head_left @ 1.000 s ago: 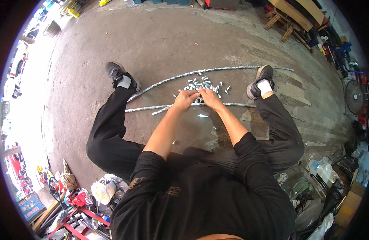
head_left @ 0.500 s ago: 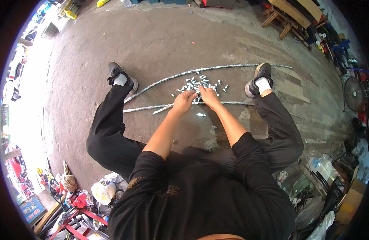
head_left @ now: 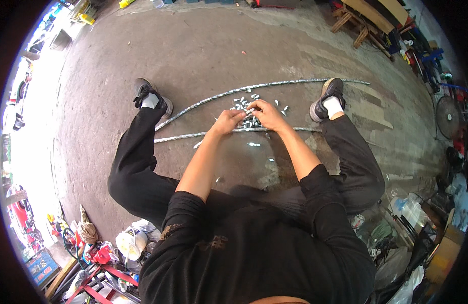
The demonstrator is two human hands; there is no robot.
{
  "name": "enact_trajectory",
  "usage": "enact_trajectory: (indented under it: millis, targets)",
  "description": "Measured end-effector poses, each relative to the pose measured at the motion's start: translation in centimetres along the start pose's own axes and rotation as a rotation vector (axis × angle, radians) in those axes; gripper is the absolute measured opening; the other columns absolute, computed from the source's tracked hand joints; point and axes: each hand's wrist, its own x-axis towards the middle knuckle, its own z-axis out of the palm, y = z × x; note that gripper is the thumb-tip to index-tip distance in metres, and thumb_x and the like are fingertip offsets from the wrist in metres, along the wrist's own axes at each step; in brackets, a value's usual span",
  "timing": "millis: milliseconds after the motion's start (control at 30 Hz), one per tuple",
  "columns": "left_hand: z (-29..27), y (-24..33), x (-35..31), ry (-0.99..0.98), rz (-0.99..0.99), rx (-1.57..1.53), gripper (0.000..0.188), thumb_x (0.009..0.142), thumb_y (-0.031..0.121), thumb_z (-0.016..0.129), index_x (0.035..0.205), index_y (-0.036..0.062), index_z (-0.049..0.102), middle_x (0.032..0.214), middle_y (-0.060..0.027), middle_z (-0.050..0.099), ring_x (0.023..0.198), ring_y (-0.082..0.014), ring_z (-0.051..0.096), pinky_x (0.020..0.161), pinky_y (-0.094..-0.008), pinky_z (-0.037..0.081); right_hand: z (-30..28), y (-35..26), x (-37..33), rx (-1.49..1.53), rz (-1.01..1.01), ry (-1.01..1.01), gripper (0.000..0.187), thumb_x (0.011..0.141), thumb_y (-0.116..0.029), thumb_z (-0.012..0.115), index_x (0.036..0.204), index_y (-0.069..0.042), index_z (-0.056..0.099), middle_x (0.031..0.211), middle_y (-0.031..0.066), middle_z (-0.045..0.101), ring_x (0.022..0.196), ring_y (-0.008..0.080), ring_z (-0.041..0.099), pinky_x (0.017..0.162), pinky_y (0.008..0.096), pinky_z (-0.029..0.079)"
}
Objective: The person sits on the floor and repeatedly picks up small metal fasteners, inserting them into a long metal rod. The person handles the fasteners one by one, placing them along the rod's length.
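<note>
Above a pile of small silver metal fittings on the floor, my two hands meet fingertip to fingertip. My left hand is closed in a pinch at the near left end of one small silver fitting. On its other end, the fingers of my right hand are curled and pinching too. Fingers partly cover the piece, so its exact shape is hard to tell. One long silver braided-looking line curves beyond the pile. Another such line runs beneath my wrists, close to the pile's near side.
Stray fittings lie nearer me, one a bright silver piece. My shoes flank the pile, the right one touching the far line. Clutter fills the lower left; plastic bags lie at right. A fan stands at far right.
Both hands have shifted slightly away from me, and the left a little leftward. A fitting now shows between the fingertips, where earlier the fingers were down at the pile.
</note>
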Motion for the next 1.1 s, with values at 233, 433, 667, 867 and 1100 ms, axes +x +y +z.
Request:
enact_trajectory:
  millis: [233,433,667,867,1100]
  targets:
    - [0.8,-1.2,-0.2,0.135,0.149,0.096,0.026,0.092,0.021,0.063,0.106,-0.0009,0.067,0.080,-0.0025,0.065,0.066,-0.0084,0.054,0.061,-0.0260,0.045,0.4,-0.7,0.4,0.201,0.476,0.059,0.039,0.093,-0.041,0.056,0.092,-0.002,0.061,0.067,0.0024,0.056,0.056,0.0102,0.052,0.049,0.0264,0.040]
    - [2.1,-0.1,-1.1,0.209,0.153,0.322,0.026,0.087,0.023,0.068,0.101,0.0009,0.070,0.074,-0.0057,0.067,0.065,-0.0099,0.058,0.061,-0.0286,0.047,-0.3,0.0,-0.3,0.026,0.615,-0.044,0.047,0.094,-0.044,0.053,0.077,-0.001,0.061,0.057,0.0035,0.056,0.046,0.0114,0.048,0.043,0.0283,0.038]
    - [1.2,0.6,-1.3,0.216,0.052,0.202,0.030,0.085,0.025,0.070,0.104,0.0021,0.071,0.076,-0.0053,0.068,0.065,-0.0097,0.059,0.063,-0.0290,0.049,-0.6,1.1,-0.6,0.332,0.290,-0.104,0.029,0.090,-0.025,0.064,0.112,-0.006,0.061,0.089,0.0008,0.060,0.076,0.0083,0.056,0.062,0.0225,0.044]
    - [1.5,0.6,-1.5,0.278,0.127,0.261,0.030,0.085,0.025,0.070,0.106,0.0042,0.071,0.076,-0.0070,0.069,0.065,-0.0096,0.059,0.064,-0.0288,0.049,-0.4,-0.7,-0.1,0.368,0.659,-0.031,0.038,0.094,-0.041,0.058,0.097,-0.003,0.059,0.087,0.0017,0.060,0.063,0.0084,0.053,0.049,0.0227,0.041]
    - [0.4,4.0,-2.2,0.247,0.129,0.422,0.029,0.082,0.029,0.069,0.103,0.0090,0.072,0.092,-0.0169,0.070,0.084,-0.0281,0.069,0.078,-0.0359,0.051,-1.2,0.8,-0.4,0.521,0.344,-0.076,0.036,0.091,-0.033,0.063,0.111,-0.004,0.058,0.098,0.0041,0.058,0.073,0.0097,0.056,0.059,0.0221,0.045]
